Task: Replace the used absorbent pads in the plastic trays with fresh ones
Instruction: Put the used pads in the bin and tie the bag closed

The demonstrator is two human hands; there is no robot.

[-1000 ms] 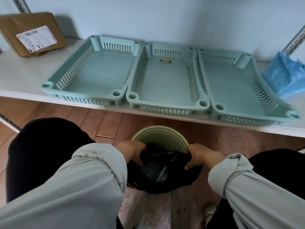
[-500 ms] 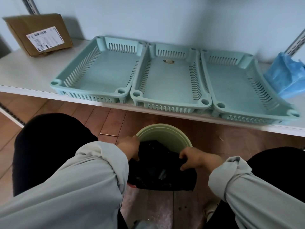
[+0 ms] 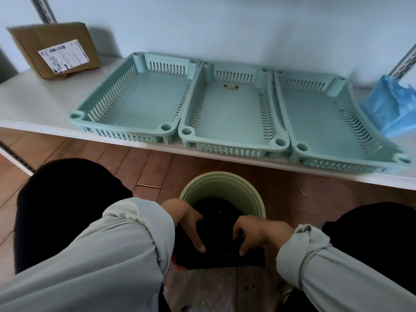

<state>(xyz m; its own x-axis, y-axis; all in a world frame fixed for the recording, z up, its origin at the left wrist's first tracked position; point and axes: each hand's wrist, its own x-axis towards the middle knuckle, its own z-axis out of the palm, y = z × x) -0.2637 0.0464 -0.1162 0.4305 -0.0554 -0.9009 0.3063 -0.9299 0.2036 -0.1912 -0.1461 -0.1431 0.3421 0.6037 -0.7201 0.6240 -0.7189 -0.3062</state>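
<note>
Three mint-green slotted plastic trays stand side by side on a white shelf: the left tray (image 3: 105,102), the middle tray (image 3: 267,104), the right tray (image 3: 351,122). No pad shows inside any of them. Below the shelf a pale green bin (image 3: 225,183) sits on the floor, lined with a black bag (image 3: 218,224). My left hand (image 3: 189,224) and my right hand (image 3: 256,233) both pinch the near edge of that bag, fingers pointing down. A blue plastic pack (image 3: 389,104) lies at the shelf's right end.
A cardboard box (image 3: 56,50) with a shipping label leans at the shelf's back left. The white shelf (image 3: 40,104) front edge runs above the bin. My knees in dark trousers flank the bin on the wooden floor (image 3: 144,158).
My hands have drawn closer together over the bag, pulling its opening nearly closed. The view has shifted slightly left.
</note>
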